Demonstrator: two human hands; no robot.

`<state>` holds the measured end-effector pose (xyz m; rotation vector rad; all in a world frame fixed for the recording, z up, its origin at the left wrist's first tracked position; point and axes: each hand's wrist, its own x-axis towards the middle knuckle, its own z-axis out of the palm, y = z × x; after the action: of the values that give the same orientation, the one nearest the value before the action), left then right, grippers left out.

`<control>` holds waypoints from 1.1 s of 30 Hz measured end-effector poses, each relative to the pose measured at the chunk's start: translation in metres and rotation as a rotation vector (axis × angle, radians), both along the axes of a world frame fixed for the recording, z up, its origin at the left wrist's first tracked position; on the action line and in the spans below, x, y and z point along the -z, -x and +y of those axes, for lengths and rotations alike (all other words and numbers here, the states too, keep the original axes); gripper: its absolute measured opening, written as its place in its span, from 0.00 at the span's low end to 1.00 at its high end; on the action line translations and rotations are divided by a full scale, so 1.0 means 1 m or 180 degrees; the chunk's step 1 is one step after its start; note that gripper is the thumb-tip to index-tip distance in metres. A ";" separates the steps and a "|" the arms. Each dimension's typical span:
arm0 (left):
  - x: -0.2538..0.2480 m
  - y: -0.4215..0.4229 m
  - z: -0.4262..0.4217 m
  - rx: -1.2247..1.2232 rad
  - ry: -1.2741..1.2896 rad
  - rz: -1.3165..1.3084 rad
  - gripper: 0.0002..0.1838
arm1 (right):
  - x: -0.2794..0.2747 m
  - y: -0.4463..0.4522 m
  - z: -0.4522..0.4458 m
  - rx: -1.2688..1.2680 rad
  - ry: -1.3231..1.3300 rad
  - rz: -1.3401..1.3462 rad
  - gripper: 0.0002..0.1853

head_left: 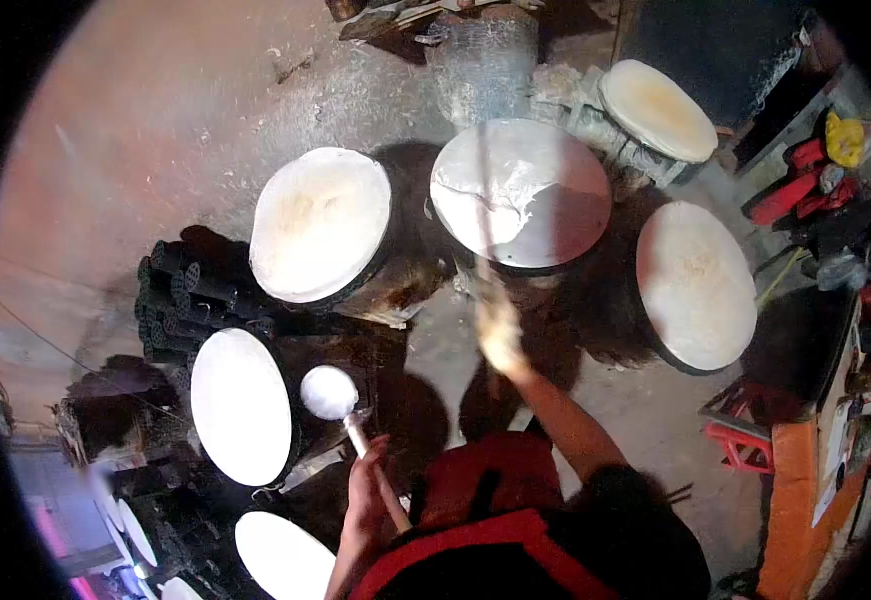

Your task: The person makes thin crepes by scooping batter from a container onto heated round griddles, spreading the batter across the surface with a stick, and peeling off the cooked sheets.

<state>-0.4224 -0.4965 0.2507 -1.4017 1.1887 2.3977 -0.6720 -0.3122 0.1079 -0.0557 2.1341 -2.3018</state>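
My left hand [363, 495] is wrapped round the pale handle of a ladle [329, 392], whose round bowl looks white and stands beside a griddle on the left. My right hand [498, 330], smeared by motion, is closed on a long thin stick [484, 190] that reaches up over the middle griddle [575, 235]. On that griddle a wrinkled white sheet [480, 205] covers the left part, with an uneven edge. Bare grey surface shows at its right. The stick is too blurred to tell whether it touches the sheet.
More round white-topped griddles stand around me: upper left [322, 225], left [240, 407], lower left [285, 555] and right [696, 285]. Dark perforated cylinders [170, 300] are stacked at left. A white disc [658, 110] lies upper right. A red stool [740, 445] and an orange-sided table [795, 490] stand right.
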 end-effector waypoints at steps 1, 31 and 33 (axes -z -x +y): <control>0.008 -0.016 -0.009 0.0005 0.0063 0.0049 0.19 | 0.000 0.026 -0.044 -0.0069 0.0745 0.0001 0.24; 0.003 -0.008 0.053 0.0243 -0.0169 -0.0106 0.15 | -0.029 -0.013 0.091 -0.0523 0.1289 -0.1975 0.08; 0.011 -0.005 0.063 0.0184 -0.0236 -0.0111 0.16 | -0.023 -0.001 0.141 -0.0617 0.1405 -0.2036 0.14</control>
<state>-0.4174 -0.4332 0.2394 -1.3623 1.1047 2.3432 -0.6715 -0.1716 0.1307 0.3961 1.2521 -2.2189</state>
